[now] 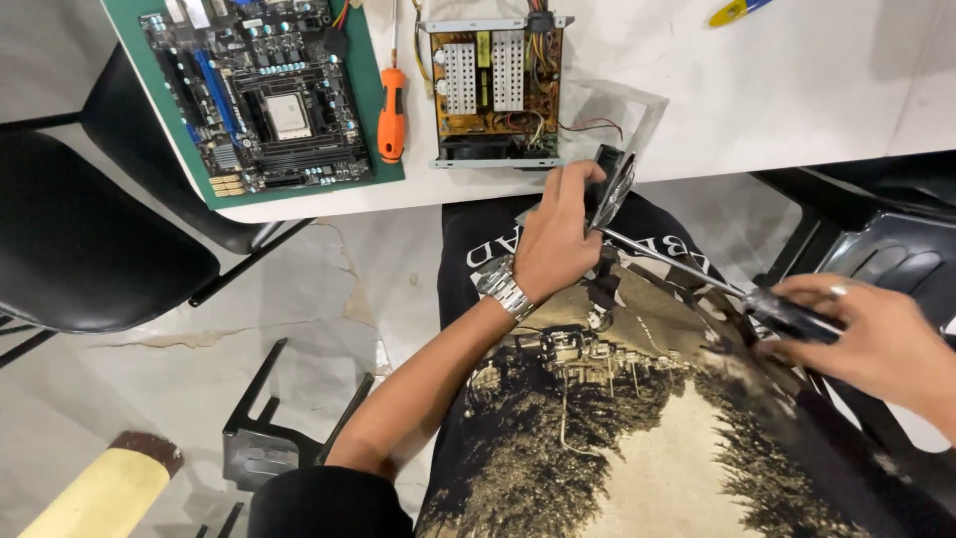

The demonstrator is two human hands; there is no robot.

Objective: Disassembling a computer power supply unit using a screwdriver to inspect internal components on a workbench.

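Note:
My left hand (556, 239) grips a black cooling fan with a wire grille (609, 185) just below the table edge, over my lap. My right hand (876, 344) holds the dark handle of a long screwdriver (697, 274), and its metal shaft runs up-left so the tip meets the fan. A metal watch sits on my left wrist. An opened power supply unit (495, 90) with an exposed circuit board lies on the white table (757, 100) just above the fan; thin red and black wires trail from it toward the fan.
A motherboard (264, 95) lies on a green mat at the table's left end, with an orange-handled screwdriver (391, 115) beside it. A yellow-and-blue tool (732, 11) sits at the far edge. Black chairs (90, 249) stand at left and right. A black metal bracket (261, 438) lies on the floor.

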